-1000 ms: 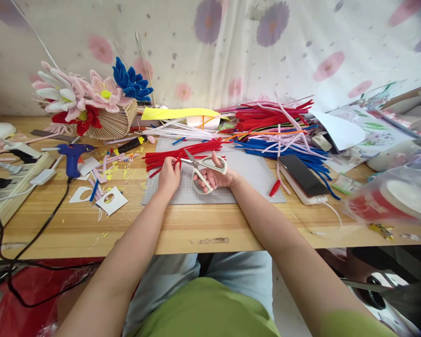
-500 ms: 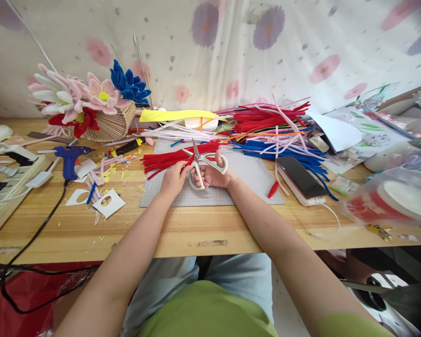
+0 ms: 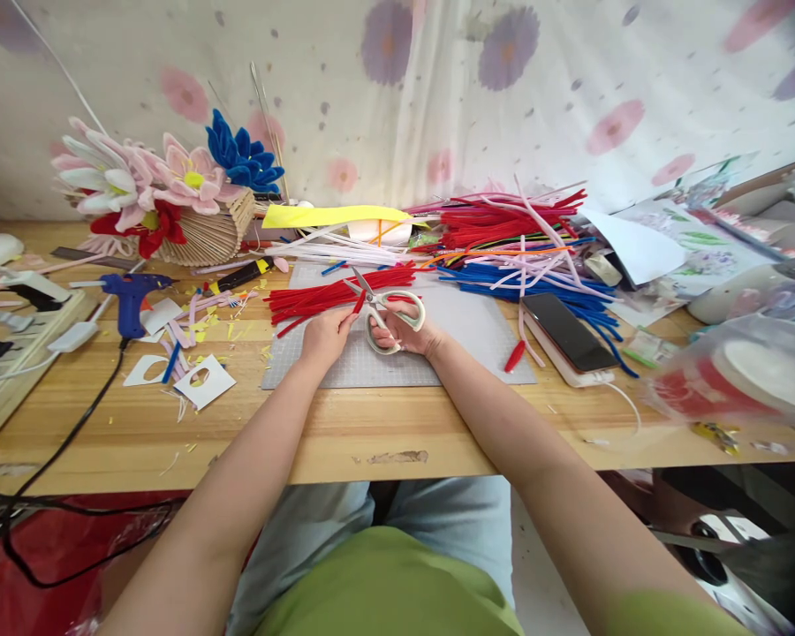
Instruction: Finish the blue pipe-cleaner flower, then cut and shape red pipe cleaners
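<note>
My left hand point(image 3: 324, 337) pinches a short red pipe cleaner piece point(image 3: 359, 303) whose tip points up from the fingers. White-handled scissors point(image 3: 374, 298) are in my right hand point(image 3: 419, 337), with fingers through the loops. Their blades stand apart and point up and left, close beside the red piece. Behind both hands lies a bundle of red pipe cleaners point(image 3: 305, 302) on the grey cutting mat point(image 3: 464, 367). A smaller red piece point(image 3: 515, 356) rests at the mat's right side.
Left are a blue glue gun point(image 3: 131, 305), scraps, a power strip point(image 3: 36, 367) and fuzzy flowers point(image 3: 195, 177). Blue pipe cleaners point(image 3: 536, 296), a phone point(image 3: 568, 331) and a bagged cup point(image 3: 722, 380) stand right. A yellow strip point(image 3: 331, 216) lies at the back.
The scissors have turned in my right hand, their blades now tilting further left. The red piece shows more plainly between my left fingers.
</note>
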`<state>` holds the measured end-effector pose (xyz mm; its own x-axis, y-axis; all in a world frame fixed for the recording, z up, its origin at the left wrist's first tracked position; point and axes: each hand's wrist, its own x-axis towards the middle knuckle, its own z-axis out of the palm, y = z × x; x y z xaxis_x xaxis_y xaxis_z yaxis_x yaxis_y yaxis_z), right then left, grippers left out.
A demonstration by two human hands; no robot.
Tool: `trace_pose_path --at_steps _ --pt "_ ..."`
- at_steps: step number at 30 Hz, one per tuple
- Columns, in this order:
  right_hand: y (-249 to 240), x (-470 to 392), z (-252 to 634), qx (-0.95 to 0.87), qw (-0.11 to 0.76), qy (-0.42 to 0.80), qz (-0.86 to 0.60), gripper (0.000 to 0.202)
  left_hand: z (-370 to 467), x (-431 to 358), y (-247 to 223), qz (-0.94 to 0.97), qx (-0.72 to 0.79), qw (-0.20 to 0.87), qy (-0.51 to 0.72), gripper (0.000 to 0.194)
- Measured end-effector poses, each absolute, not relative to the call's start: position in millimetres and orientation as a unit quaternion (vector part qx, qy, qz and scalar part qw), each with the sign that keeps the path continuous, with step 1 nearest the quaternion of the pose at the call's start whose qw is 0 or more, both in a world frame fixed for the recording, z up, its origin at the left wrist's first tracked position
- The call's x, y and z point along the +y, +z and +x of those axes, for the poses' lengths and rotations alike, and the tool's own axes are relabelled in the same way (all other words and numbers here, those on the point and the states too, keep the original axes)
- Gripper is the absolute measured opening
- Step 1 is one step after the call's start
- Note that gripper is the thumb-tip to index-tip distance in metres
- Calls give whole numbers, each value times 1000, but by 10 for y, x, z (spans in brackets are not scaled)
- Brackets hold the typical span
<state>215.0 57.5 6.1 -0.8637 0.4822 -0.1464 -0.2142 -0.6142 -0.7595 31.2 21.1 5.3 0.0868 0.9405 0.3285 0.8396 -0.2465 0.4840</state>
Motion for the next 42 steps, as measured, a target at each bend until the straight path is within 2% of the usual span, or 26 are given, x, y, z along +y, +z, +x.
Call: trace_pose_path --at_steps 4,10,13,19,27,33,42 --pt "60 580 2145 -409 187 877 -168 40 277 212 27 730 604 84 307 26" --pt "118 561 2207 -436 151 871 -166 69 183 208 -13 694 616 72 367 24" --pt "139 546 2252 -439 133 872 -168 75 174 192 -3 695 607 69 379 23" --pt "128 505 2275 -421 188 876 -146 80 246 179 71 723 588 79 353 23" --pt "84 536 2270 -411 136 893 -125 82 100 192 63 713 601 71 353 21" --pt "71 520 2254 -406 162 892 -119 86 116 202 31 724 596 75 340 25" --pt "47 514 2209 -400 170 890 -138 73 40 193 -26 733 596 58 321 24"
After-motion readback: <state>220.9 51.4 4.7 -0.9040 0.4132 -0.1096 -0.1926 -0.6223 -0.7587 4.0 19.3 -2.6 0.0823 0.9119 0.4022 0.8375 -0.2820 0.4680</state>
